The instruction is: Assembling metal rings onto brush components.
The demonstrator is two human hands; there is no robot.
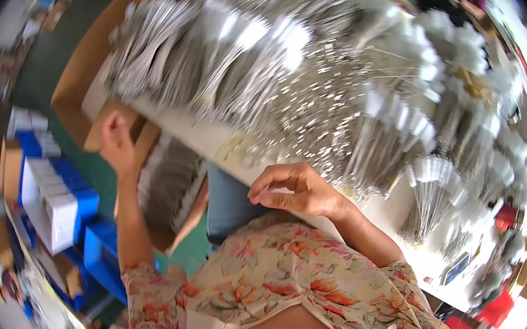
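My left hand (118,141) is raised at the left, over the edge of an open cardboard box. Its fingers are curled together and slightly blurred; whatever they may hold cannot be made out. In front of my body, beside the table edge, my right hand (293,189) is bent, with fingertips drawn toward the thumb. Anything between those tips is too small to see. Beyond the hands, bundles of thin metal wire stems (189,71) with white bristly ends lie across the table. Next to them spreads a loose heap of small shiny metal pieces (316,105).
The white table (214,139) has its near edge just ahead of me. A cardboard box (170,186) of grey wire bundles stands below its left side. Blue and white bins (54,202) sit farther left. More bundles (433,190) fan out at the right, near red containers (495,308).
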